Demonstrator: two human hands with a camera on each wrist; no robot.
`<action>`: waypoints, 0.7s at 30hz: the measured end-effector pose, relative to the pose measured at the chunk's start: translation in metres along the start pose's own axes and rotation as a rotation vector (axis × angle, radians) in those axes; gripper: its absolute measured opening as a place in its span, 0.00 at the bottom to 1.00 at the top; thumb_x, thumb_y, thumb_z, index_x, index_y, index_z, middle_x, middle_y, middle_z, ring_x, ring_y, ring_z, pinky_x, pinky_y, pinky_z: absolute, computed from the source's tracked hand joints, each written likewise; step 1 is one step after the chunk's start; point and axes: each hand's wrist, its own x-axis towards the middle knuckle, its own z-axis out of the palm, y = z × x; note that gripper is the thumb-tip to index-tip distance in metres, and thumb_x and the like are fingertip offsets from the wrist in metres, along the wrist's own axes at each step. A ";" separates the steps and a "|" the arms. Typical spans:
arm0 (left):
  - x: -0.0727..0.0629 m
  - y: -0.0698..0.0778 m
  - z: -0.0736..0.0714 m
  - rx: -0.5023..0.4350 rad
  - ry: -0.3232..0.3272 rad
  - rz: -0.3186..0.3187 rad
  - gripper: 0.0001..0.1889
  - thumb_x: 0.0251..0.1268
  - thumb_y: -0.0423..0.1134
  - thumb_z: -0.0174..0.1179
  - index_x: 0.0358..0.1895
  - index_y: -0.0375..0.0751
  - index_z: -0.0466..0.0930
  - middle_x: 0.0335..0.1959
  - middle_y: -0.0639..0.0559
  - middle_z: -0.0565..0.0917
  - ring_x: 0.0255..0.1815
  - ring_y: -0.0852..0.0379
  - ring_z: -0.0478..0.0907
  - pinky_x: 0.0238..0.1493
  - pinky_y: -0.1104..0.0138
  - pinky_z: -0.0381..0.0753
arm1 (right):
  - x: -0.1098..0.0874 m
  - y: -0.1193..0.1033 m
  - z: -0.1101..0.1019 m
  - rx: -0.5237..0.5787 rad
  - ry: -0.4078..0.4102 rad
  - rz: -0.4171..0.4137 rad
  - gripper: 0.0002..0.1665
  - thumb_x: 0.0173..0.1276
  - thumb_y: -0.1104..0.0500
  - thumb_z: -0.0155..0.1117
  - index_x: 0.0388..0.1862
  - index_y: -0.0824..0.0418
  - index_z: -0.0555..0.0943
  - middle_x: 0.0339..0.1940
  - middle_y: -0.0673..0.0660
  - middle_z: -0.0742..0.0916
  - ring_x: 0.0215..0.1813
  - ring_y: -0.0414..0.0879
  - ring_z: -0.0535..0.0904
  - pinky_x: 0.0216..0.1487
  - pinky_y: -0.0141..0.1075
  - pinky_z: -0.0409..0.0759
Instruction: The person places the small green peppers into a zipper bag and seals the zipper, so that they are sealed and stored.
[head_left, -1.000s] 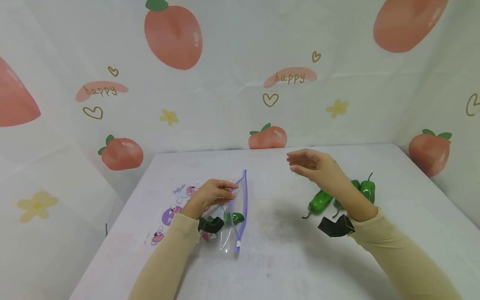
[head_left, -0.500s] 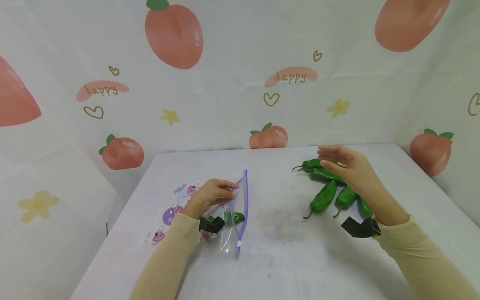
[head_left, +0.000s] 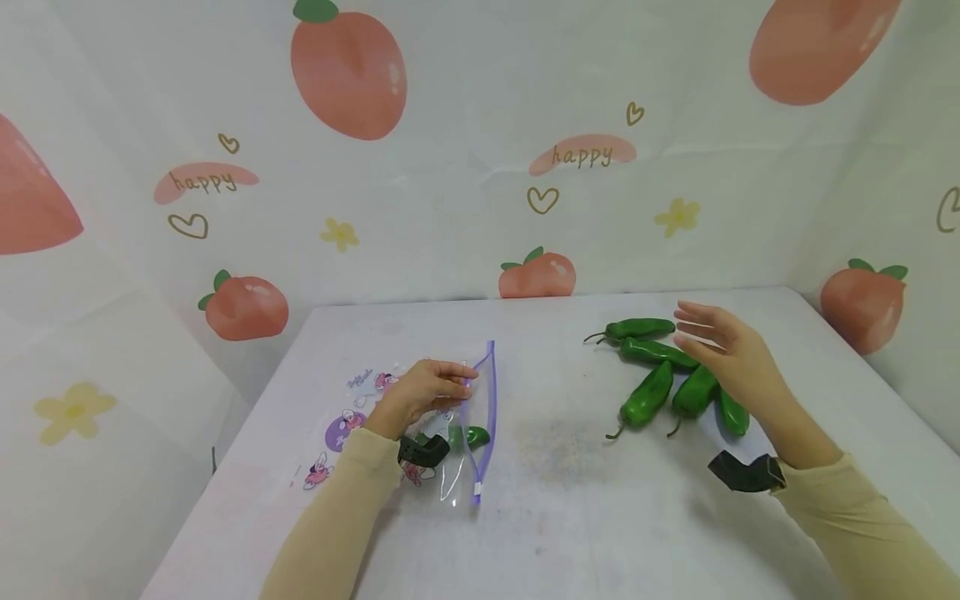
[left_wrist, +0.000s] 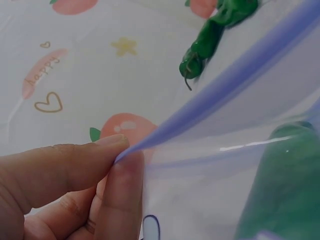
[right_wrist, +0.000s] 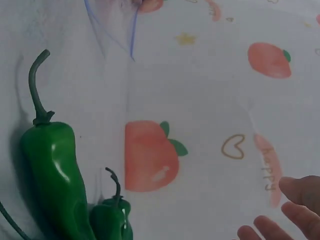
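Note:
My left hand pinches the purple zip edge of a clear printed zip bag between thumb and fingers, and the bag's mouth gapes to the right. A green pepper lies inside; it also shows through the plastic in the left wrist view. My right hand is above the right end of several loose green peppers, its fingers apart and holding nothing. Large in the right wrist view is a stemmed pepper, away from the fingers.
The white table carries the bag at left and the loose peppers at right. A white cloth backdrop printed with peaches and hearts stands behind and at the sides. Black straps circle both wrists.
My right hand has moved right from the back middle of the table to the right of the pepper group, uncovering peppers it hid before. The left hand and the bag have stayed in place.

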 end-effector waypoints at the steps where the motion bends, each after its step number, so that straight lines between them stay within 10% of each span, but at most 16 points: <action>1: 0.000 0.000 0.000 0.000 -0.001 0.001 0.20 0.61 0.26 0.62 0.57 0.26 0.77 0.31 0.53 0.76 0.29 0.61 0.75 0.32 0.73 0.80 | -0.001 0.002 -0.001 -0.001 0.004 0.006 0.31 0.71 0.56 0.61 0.70 0.63 0.68 0.64 0.68 0.76 0.51 0.15 0.67 0.46 0.10 0.68; 12: -0.001 -0.003 0.001 -0.018 -0.005 -0.005 0.20 0.60 0.26 0.63 0.57 0.27 0.77 0.31 0.53 0.76 0.28 0.61 0.74 0.33 0.72 0.80 | -0.011 0.026 -0.006 -0.052 -0.007 0.073 0.33 0.71 0.53 0.60 0.70 0.66 0.66 0.67 0.70 0.72 0.57 0.25 0.72 0.48 0.09 0.66; 21: -0.002 -0.004 -0.001 -0.022 -0.015 0.007 0.20 0.60 0.26 0.63 0.57 0.26 0.76 0.30 0.54 0.76 0.26 0.61 0.73 0.30 0.73 0.78 | -0.024 0.038 -0.009 -0.105 -0.067 0.159 0.36 0.73 0.51 0.57 0.73 0.67 0.61 0.68 0.74 0.69 0.65 0.73 0.66 0.64 0.30 0.71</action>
